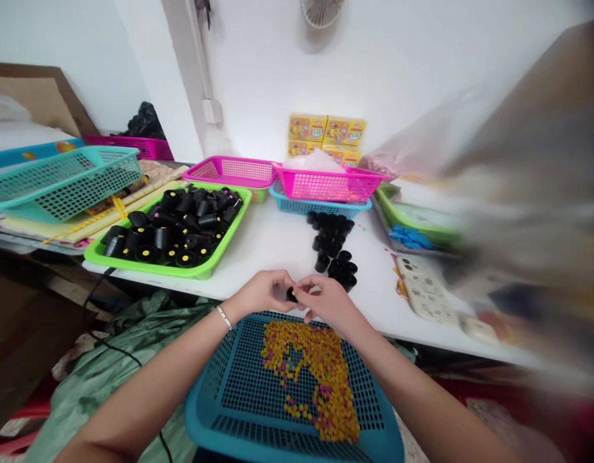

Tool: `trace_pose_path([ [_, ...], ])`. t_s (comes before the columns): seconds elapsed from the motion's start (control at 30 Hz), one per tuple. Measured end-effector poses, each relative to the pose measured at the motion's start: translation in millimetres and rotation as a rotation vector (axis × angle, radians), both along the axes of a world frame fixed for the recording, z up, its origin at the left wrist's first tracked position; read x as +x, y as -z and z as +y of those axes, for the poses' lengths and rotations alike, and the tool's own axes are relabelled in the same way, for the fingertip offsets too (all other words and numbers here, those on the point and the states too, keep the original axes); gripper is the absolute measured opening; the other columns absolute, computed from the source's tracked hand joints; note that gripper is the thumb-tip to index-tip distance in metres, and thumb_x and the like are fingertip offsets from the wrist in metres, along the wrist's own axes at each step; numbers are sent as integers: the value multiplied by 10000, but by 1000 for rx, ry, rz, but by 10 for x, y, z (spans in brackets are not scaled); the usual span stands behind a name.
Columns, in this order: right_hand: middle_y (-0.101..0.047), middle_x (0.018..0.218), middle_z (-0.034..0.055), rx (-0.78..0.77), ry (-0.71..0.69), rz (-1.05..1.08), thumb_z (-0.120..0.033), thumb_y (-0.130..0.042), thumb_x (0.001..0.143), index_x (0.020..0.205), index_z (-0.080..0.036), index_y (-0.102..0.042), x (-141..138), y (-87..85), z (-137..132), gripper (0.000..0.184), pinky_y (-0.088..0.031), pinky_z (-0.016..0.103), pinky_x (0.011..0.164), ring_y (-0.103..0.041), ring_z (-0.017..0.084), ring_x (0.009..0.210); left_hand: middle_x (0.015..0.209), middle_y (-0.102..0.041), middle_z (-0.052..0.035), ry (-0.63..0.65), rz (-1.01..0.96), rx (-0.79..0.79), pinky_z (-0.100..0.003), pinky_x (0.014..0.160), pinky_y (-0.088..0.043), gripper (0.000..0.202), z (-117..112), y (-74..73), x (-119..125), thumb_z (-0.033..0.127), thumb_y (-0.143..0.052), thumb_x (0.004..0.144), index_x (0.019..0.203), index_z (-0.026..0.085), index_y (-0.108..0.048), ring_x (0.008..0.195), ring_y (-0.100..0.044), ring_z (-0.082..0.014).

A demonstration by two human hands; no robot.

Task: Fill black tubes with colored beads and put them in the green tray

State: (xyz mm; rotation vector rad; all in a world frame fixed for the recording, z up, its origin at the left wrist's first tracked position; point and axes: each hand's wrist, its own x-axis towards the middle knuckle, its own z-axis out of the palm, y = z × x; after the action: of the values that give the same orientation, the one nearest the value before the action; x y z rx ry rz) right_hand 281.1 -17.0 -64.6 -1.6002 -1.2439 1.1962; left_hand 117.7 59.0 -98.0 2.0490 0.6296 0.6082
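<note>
Here the left hand (258, 292) and right hand (328, 303) grip a black cylinder (291, 294) in their fingers above a blue mesh tray (200, 411) of yellow pellets (310, 379); a pink basket (326, 186) sits on the white table (278, 241) by the wall (278, 77).

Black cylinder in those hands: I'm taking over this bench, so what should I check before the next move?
1. Black cylinder held between left hand and right hand: ok.
2. Its underside: cannot tell, fingers hide it.
3. Yellow and pink pellets inside the blue mesh basket: ok.
4. Cylinders in the green tray all upright: not ok, several tilt.
5. Black cylinder cluster upright on the white table: ok.
</note>
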Motion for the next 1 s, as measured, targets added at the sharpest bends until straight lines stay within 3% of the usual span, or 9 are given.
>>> trace_pose_path([
  [0.23,-611,657,-14,-133,64,410,-248,-657,766,1025,-186,-611,-51,91,10,271,-492,207,456,-571,93,499,851,-699,-35,13,-57,-67,-303,776,-474,683,21,-12,-12,249,-760,638,1193,201,-364,788,-646,-167],
  [0.33,-588,538,-13,-163,54,426,-205,-598,807,989,-149,-654,-55,136,45,199,-456,171,438,-542,78,455,855,-693,-40,-9,-37,-58,-302,767,-475,698,28,1,-23,279,-772,627,1189,203,-364,788,-645,-172],
  [0.5,-587,514,-15,-203,89,483,-127,-579,802,943,-130,-682,-41,139,89,175,-455,153,427,-516,62,418,844,-689,-33,-9,-35,-36,-294,757,-478,675,25,5,-27,248,-754,637,1186,201,-364,780,-641,-167],
  [0.67,-645,646,2,-275,13,642,-124,-628,791,964,-113,-699,25,58,74,187,-489,97,483,-549,32,483,827,-687,-29,-6,-40,-23,-293,749,-478,680,9,5,-16,265,-757,635,1185,197,-363,770,-644,-167],
  [0.87,-642,584,11,-280,107,560,-35,-583,797,908,-67,-698,-24,20,101,163,-461,89,414,-520,34,423,834,-690,-38,1,-49,-33,-294,749,-479,676,28,-3,-19,284,-767,628,1179,196,-386,770,-650,-169],
  [1.0,-677,721,36,-264,78,640,-41,-618,787,930,-81,-696,-12,48,66,168,-501,90,517,-559,31,502,817,-691,-37,-1,-40,-59,-285,734,-486,726,-5,-18,-17,260,-774,620,1224,179,-379,762,-652,-168],
])
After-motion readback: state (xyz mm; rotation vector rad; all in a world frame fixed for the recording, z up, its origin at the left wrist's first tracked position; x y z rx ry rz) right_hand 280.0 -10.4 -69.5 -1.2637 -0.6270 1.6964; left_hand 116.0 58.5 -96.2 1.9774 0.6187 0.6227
